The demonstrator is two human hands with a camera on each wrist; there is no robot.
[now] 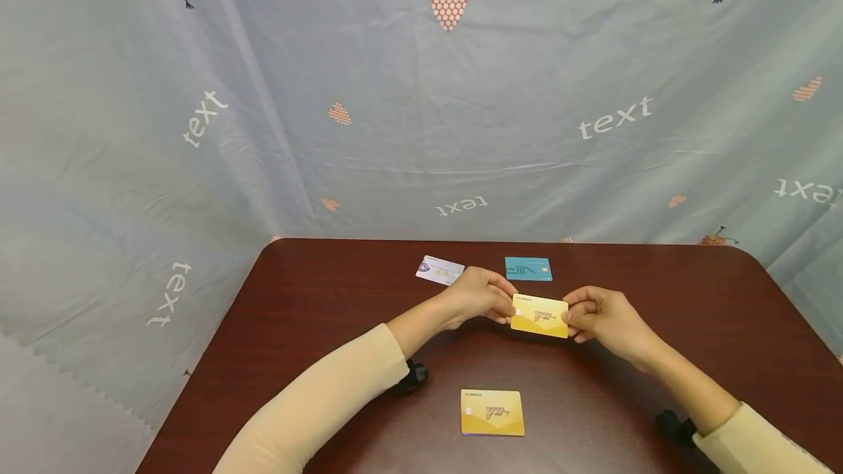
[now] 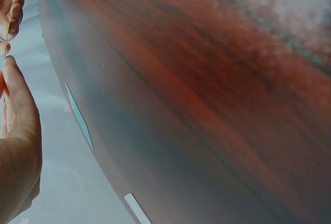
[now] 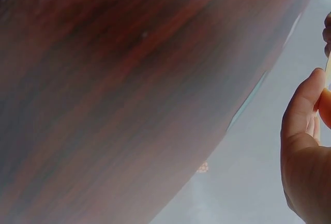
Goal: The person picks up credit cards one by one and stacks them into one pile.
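A yellow card (image 1: 540, 316) is held up above the table between my two hands, its printed face toward the head camera. My left hand (image 1: 479, 295) pinches its left edge between thumb and fingers. At the right edge, my right hand (image 1: 607, 320) pinches it the same way. A second yellow card (image 1: 492, 412) with a similar print lies flat on the table, nearer to me. Behind my left hand lies a white card (image 1: 437, 269), its right corner partly covered by that hand. Farther back, a teal card (image 1: 528, 269) lies beyond the held one.
The dark red-brown table (image 1: 316, 291) has rounded far corners. A grey-blue printed curtain (image 1: 395, 130) hangs right behind its far edge and along the sides. Black wrist devices show under the left forearm (image 1: 413, 376) and the right forearm (image 1: 677, 429).
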